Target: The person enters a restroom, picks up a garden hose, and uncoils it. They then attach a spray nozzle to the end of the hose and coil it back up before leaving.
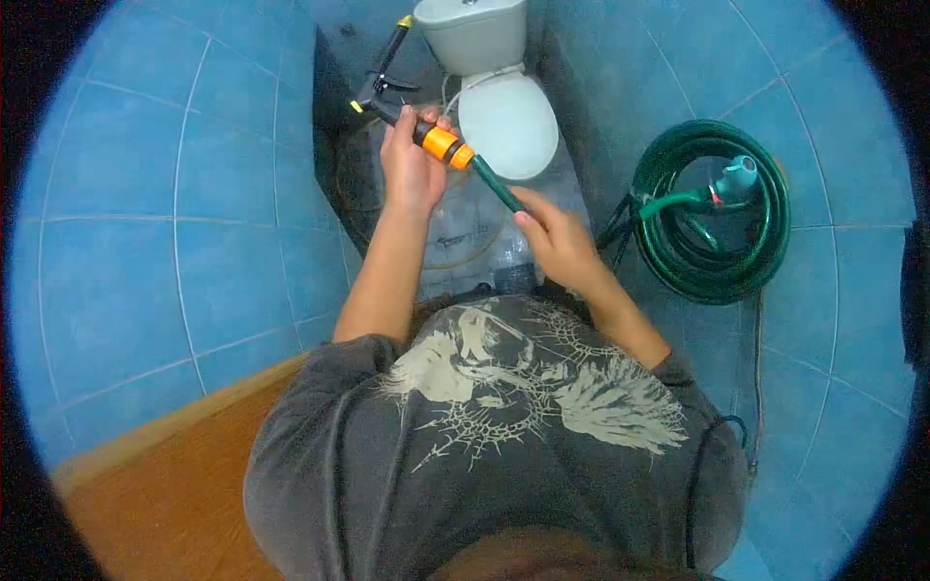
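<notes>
My left hand (415,165) is closed around the handle of a black spray nozzle (392,58) with yellow ends, which points up and away from me. An orange and black hose connector (444,145) joins the nozzle's base to a green hose (499,184). My right hand (557,237) grips that hose just below the connector, with fingers wrapped round it. Both hands are held up in front of my chest. Part of the nozzle handle is hidden by my left fingers.
A white toilet (509,126) with its lid down stands ahead. On the right, a coiled green hose (668,261) hangs on the blue tiled wall (804,116), with a turquoise fitting (738,174) within it. A clear plastic bottle (513,266) stands low before me. An orange-brown surface (184,484) lies lower left.
</notes>
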`<state>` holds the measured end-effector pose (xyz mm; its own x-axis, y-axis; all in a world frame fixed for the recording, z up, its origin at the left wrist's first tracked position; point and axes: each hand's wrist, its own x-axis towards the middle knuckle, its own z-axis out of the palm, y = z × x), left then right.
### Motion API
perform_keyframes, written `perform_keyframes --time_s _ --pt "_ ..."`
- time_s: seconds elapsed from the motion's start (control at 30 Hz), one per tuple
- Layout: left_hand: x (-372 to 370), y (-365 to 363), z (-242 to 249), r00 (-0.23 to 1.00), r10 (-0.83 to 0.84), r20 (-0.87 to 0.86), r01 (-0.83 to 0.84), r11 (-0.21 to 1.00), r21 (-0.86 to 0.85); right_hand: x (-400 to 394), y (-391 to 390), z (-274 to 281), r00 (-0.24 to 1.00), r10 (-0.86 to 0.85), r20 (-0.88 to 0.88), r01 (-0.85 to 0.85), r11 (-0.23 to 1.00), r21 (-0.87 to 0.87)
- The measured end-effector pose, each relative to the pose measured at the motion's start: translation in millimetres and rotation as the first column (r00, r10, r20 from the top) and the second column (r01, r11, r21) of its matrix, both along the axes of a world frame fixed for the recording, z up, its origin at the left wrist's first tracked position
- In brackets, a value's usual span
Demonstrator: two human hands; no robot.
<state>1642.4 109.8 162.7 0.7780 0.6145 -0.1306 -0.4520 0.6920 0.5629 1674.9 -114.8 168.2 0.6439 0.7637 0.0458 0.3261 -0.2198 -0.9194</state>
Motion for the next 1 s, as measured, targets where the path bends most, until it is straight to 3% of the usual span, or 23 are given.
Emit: perform_keyframes --time_s 0.1,0.27,0.4,0.63,0.73,0.83,0.97,1.0 --pt "-3.1 1.8 8.9 0.997 -0.013 0.075 0.013 1.0 -0.001 2.2 1.8 9.1 1.0 0.025 0.012 -0.025 1.0 0.013" --pt "-6.3 3.3 17.0 0.985 -0.002 0.172 0.033 0.983 -0.181 7.7 -3.3 39.0 1.0 0.015 0.027 -0.015 1.0 -0.01" --pt "-6.4 -0.1 25.0 0.971 -0.062 0.231 0.114 0.968 -0.222 7.3 -2.6 41.2 0.992 -0.02 0.124 0.004 0.991 0.132" --pt "-0.9 -7.9 31.3 0.975 -0.042 0.22 0.088 0.975 -0.203 9.7 -8.1 59.7 0.998 0.001 0.063 -0.002 1.0 0.026" --pt "1.2 -10.5 30.1 0.977 -0.01 0.212 0.048 0.984 -0.174 11.6 -9.3 58.4 0.988 0.057 0.145 -0.06 0.998 0.015" --pt "6.5 -23.6 41.8 0.988 0.136 0.076 -0.128 0.986 -0.106 7.3 -8.1 51.1 0.967 0.003 0.253 -0.022 0.997 0.076" --pt "14.3 -34.7 55.0 0.979 0.202 0.001 -0.202 0.978 -0.046 6.8 -7.8 47.0 0.866 -0.066 0.496 0.076 0.997 -0.001" --pt "16.8 -36.0 54.4 0.979 0.204 -0.005 -0.204 0.979 -0.033 9.0 -4.2 38.4 0.827 -0.118 0.55 0.087 0.993 0.083"
